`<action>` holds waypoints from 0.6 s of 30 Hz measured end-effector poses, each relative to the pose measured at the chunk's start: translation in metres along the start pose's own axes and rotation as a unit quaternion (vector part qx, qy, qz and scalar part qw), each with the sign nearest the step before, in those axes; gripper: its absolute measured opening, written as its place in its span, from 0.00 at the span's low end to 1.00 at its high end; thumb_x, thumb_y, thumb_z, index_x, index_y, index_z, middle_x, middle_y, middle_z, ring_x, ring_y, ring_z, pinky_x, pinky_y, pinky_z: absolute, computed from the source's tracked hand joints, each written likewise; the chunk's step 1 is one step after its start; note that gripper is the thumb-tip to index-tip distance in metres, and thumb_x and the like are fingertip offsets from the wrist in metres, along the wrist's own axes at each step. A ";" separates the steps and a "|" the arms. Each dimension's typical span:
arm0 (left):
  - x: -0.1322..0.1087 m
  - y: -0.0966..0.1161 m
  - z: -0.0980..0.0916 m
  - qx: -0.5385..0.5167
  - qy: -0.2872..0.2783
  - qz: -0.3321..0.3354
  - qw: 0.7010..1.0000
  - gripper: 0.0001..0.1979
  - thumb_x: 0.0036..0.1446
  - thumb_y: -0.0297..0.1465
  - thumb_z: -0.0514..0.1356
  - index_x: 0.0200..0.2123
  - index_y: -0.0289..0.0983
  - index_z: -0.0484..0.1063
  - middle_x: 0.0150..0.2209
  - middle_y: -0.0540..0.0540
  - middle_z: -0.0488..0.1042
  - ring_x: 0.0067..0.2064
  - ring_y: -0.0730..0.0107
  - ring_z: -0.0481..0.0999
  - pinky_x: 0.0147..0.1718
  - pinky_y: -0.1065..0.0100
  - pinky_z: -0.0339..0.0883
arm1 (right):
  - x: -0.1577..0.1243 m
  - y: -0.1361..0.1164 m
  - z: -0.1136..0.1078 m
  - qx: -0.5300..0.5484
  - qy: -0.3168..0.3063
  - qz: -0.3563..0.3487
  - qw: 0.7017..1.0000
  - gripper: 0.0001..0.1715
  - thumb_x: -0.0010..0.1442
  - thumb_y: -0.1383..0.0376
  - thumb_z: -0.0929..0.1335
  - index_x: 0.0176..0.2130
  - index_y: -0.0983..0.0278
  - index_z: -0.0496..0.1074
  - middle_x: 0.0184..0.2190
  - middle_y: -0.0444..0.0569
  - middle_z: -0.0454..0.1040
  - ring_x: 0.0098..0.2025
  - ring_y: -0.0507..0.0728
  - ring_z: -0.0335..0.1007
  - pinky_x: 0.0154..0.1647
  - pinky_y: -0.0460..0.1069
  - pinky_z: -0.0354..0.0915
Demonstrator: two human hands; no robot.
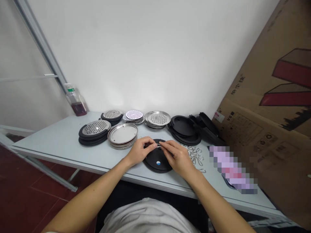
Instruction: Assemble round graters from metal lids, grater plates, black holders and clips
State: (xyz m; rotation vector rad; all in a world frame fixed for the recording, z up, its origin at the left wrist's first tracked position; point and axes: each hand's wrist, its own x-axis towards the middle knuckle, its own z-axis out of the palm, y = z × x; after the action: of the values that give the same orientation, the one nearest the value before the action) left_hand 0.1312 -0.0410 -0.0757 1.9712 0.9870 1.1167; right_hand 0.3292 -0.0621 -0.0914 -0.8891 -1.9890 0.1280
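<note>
White tabletop fills my feed, with a cardboard box leaning in on the R. Along the far edge I've got perforated steel discs, plain steel pans and black lids. Near-centre, a round black lid lies flat, blue-and-white dot on top, approx. under both hands. Left hand and right hand are closed to pinches, fingertips meeting on a thin wire clip above the lid's far rim, long axis roughly L–R. Loose wire clips lie just R of the right hand, so it's the nearer one.
</note>
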 end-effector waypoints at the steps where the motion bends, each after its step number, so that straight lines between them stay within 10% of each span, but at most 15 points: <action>1: 0.000 0.000 0.000 0.001 -0.001 0.000 1.000 0.13 0.62 0.38 0.59 0.30 0.35 0.74 0.30 0.48 0.74 0.33 0.69 0.72 0.35 0.70 0.66 | -0.001 0.001 0.001 -0.005 -0.011 -0.005 1.000 0.17 0.68 0.66 0.62 0.51 0.59 0.75 0.39 0.52 0.78 0.38 0.57 0.77 0.40 0.51 0.74; 18: 0.000 -0.012 0.008 -0.123 0.052 -0.048 0.990 0.11 0.56 0.36 0.66 0.39 0.35 0.80 0.37 0.43 0.82 0.39 0.63 0.81 0.41 0.65 0.74 | 0.001 0.003 -0.006 -0.067 -0.005 0.086 0.994 0.14 0.67 0.66 0.62 0.43 0.60 0.76 0.37 0.52 0.79 0.38 0.60 0.76 0.41 0.53 0.69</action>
State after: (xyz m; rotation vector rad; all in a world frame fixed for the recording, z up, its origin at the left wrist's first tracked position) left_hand 0.1351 -0.0367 -0.0890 1.6677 0.9392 1.2334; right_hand 0.3355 -0.0605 -0.0884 -1.1489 -1.9450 0.0985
